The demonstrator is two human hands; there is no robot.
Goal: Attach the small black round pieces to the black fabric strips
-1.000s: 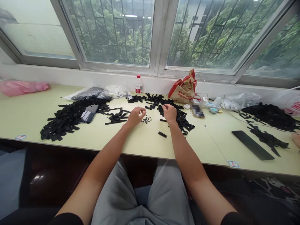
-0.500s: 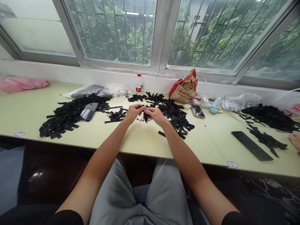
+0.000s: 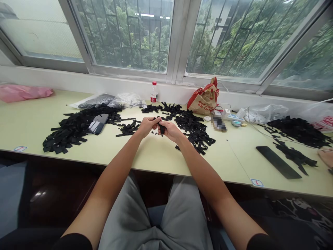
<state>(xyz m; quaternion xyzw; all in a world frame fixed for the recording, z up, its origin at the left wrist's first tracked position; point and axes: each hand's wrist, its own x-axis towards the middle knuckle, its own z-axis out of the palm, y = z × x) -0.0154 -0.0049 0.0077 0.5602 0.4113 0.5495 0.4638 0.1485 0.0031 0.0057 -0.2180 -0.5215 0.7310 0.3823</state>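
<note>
Both my hands meet above the middle of the table, closed on one black fabric strip. My left hand pinches its upper end between thumb and fingers. My right hand grips the same strip from the other side, and part of it hangs below the fingers. Just under the hands lie several small dark round pieces, too small to name surely. A small group of black strips lies left of my left hand. A larger spread of black strips lies to the right of my right hand.
A big heap of black strips with a dark phone-like slab sits left. Behind stand a red-capped bottle and a paper bag. Right are a power strip, a long dark board and another person's hand.
My fingers have shifted slightly around the strip, with the right hand turned a little. The strip stays held between both hands, and the piles look the same.
</note>
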